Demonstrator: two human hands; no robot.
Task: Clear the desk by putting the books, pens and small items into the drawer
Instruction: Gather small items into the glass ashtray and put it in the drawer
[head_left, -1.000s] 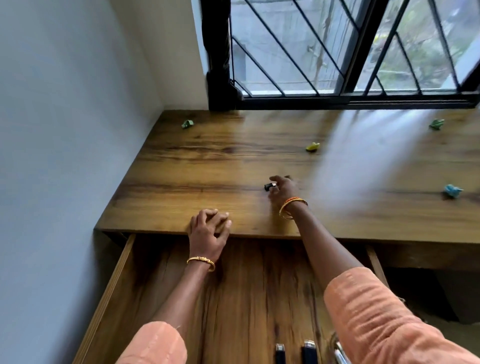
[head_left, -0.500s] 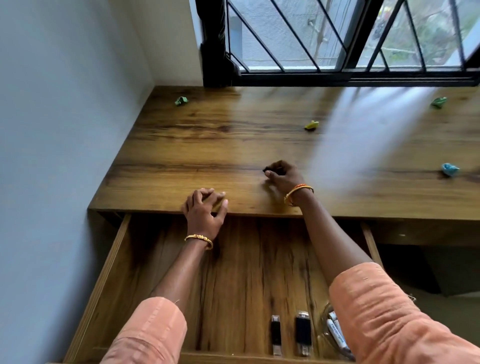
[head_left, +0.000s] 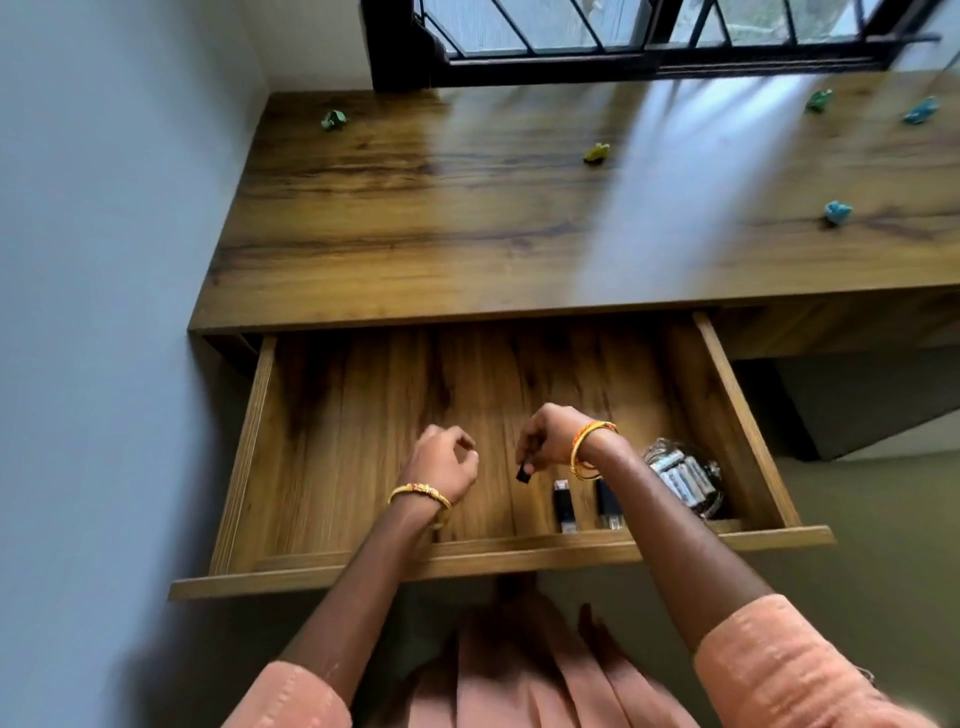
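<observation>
Right hand (head_left: 545, 439) pinches black item (head_left: 523, 474) | left hand (head_left: 441, 460) loosely curled | wooden drawer (head_left: 363, 415) pulled out

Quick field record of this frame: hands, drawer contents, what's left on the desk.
right hand: pinches small black item over open drawer
left hand: fingers loosely curled, holds nothing visible
in drawer: two black sticks, clear bag of small items
on desk: five small crumpled pieces, green, yellow, green, blue, blue
</observation>
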